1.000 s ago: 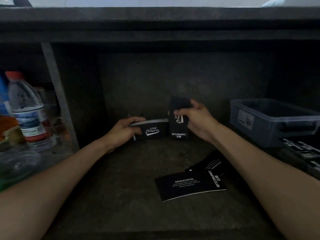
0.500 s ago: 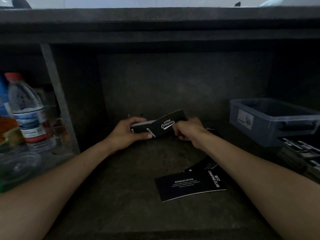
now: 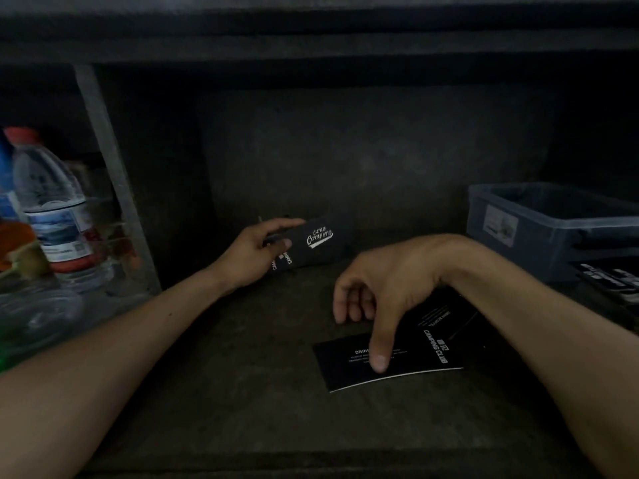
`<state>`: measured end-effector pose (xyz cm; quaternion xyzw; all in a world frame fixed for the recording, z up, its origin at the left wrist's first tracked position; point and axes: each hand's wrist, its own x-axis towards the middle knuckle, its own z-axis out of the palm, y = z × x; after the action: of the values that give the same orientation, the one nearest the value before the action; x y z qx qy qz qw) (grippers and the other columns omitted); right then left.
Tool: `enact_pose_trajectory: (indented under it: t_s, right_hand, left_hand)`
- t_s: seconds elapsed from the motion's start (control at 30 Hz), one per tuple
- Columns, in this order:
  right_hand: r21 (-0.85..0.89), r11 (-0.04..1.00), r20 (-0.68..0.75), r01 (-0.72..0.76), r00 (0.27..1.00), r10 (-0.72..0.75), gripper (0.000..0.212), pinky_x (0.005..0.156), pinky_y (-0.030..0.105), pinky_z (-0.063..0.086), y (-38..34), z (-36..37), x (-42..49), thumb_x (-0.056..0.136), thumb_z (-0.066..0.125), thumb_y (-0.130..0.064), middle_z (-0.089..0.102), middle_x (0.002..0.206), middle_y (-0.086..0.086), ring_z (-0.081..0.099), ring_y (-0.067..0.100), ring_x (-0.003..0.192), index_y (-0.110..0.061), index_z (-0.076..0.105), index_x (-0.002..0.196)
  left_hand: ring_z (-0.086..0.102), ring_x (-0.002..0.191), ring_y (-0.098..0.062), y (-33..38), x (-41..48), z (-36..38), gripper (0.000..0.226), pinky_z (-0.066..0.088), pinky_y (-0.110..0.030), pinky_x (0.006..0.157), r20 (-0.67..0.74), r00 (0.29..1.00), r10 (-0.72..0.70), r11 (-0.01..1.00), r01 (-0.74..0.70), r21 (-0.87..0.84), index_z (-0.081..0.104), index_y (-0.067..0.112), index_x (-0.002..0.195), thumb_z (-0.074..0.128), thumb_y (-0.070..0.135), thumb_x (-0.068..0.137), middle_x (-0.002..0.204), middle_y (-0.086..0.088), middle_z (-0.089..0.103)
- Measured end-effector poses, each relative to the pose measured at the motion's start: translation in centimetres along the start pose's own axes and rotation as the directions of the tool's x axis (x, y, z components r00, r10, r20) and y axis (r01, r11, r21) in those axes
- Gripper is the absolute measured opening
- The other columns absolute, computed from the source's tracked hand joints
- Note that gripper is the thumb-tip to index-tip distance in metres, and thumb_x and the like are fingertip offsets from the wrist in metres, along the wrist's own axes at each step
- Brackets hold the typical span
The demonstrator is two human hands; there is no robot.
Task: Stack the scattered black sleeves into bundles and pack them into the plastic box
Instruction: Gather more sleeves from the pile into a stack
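sleeves: 1 bundle (image 3: 311, 245) + 2 loose on shelf (image 3: 242, 392) | bundle back-centre, long axis left-right, left hand (image 3: 254, 252) pinches its left end | front sleeve (image 3: 415, 366) long axis left-right, rear sleeve (image 3: 439, 316) diagonal | right hand (image 3: 390, 288) slack, one fingertip on front sleeve | 1 plastic box (image 3: 553, 233) right

Two loose sleeves (image 3: 415, 369) (image 3: 446, 311), one held bundle (image 3: 318, 245) (its count unclear), one plastic box (image 3: 539, 233), one water bottle (image 3: 52, 202).
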<state>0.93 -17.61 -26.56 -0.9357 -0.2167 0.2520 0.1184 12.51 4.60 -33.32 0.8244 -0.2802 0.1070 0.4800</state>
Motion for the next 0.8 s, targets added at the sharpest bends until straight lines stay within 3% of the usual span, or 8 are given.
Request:
enact_pose_trajectory:
  t_s: [0.13,0.27,0.33,0.43,0.53,0.63,0.67,0.8]
  right_hand:
    - [0.012,0.999,-0.044,0.050,0.998,-0.049,0.057,0.077,0.023,0.055,0.2,0.1,1.0,0.055,0.096,-0.025,0.072,0.098,-0.007,0.067,0.006,0.087,-0.028,0.069,0.106]
    - [0.067,0.987,-0.370,0.144,0.923,-0.109,0.047,0.078,0.022,0.054,2.5,-0.1,2.8,0.068,0.087,-0.006,0.074,0.098,-0.003,0.065,0.003,0.082,-0.020,0.073,0.110]
    - [0.024,0.990,-0.440,0.138,0.891,-0.114,0.035,0.083,0.024,0.053,3.8,-0.4,3.5,0.075,0.083,-0.015,0.074,0.099,-0.009,0.066,0.001,0.087,-0.027,0.075,0.107]
    - [0.007,0.993,-0.383,0.114,0.918,-0.103,0.037,0.095,0.024,0.051,4.3,-0.2,3.4,0.069,0.086,-0.042,0.072,0.107,-0.016,0.065,-0.001,0.099,-0.036,0.075,0.104]
    - [0.023,0.989,-0.391,0.144,0.912,-0.123,0.047,0.086,0.012,0.048,4.2,-0.2,3.6,0.068,0.088,-0.035,0.071,0.103,-0.019,0.063,-0.007,0.095,-0.029,0.073,0.112]
    - [-0.037,0.989,-0.424,0.141,0.894,-0.143,0.048,0.085,0.015,0.048,4.3,-0.4,3.9,0.073,0.085,-0.038,0.069,0.103,-0.021,0.064,-0.004,0.095,-0.029,0.070,0.118]
    - [-0.071,0.988,-0.427,0.134,0.891,-0.152,0.047,0.085,0.017,0.048,4.4,-0.4,4.0,0.075,0.083,-0.040,0.069,0.105,-0.021,0.063,-0.003,0.096,-0.030,0.070,0.119]
    - [-0.082,0.990,-0.397,0.114,0.907,-0.138,0.052,0.089,0.020,0.049,4.3,0.0,4.0,0.071,0.081,-0.054,0.067,0.112,-0.019,0.061,-0.001,0.100,-0.038,0.068,0.119]
  left_hand:
    - [0.060,0.101,0.006,0.2,0.2,0.1,0.042,0.045,-0.006,0.092,-0.009,0.997,-0.082,0.996,0.081,-0.042,0.067,0.018,0.125,0.048,-0.006,0.096,0.120,0.007,0.066]
    - [0.062,0.094,0.010,0.2,0.2,0.1,0.046,0.046,-0.004,0.083,-0.015,0.997,-0.079,0.997,0.078,-0.029,0.067,0.021,0.120,0.048,-0.011,0.092,0.118,0.003,0.067]
    - [0.061,0.089,0.018,0.0,0.2,0.1,0.045,0.045,-0.001,0.081,-0.024,0.998,-0.061,0.998,0.061,-0.012,0.066,0.015,0.122,0.048,-0.013,0.092,0.116,0.003,0.066]
    - [0.058,0.098,0.017,-0.2,0.2,0.1,0.045,0.040,0.002,0.085,-0.030,0.999,-0.038,0.999,0.039,0.036,0.063,0.011,0.128,0.050,-0.013,0.092,0.123,0.003,0.063]
    - [0.053,0.121,-0.003,-0.6,0.3,-0.2,0.047,0.037,0.003,0.093,-0.037,0.998,-0.041,0.998,0.042,0.048,0.058,0.009,0.134,0.052,-0.012,0.092,0.133,0.001,0.059]
    - [0.055,0.125,-0.010,-0.7,0.4,-0.4,0.046,0.041,-0.015,0.106,-0.049,0.997,-0.052,0.997,0.054,0.047,0.059,0.009,0.134,0.053,-0.010,0.092,0.135,-0.002,0.060]
    - [0.056,0.123,-0.011,-0.7,0.4,-0.5,0.046,0.043,-0.018,0.106,-0.048,0.997,-0.058,0.997,0.060,0.046,0.060,0.010,0.133,0.053,-0.010,0.092,0.134,-0.002,0.061]
    - [0.056,0.118,-0.007,-0.5,0.4,-0.5,0.045,0.042,-0.006,0.091,-0.040,0.994,-0.097,0.995,0.098,0.031,0.061,0.013,0.132,0.055,-0.007,0.093,0.129,0.001,0.062]
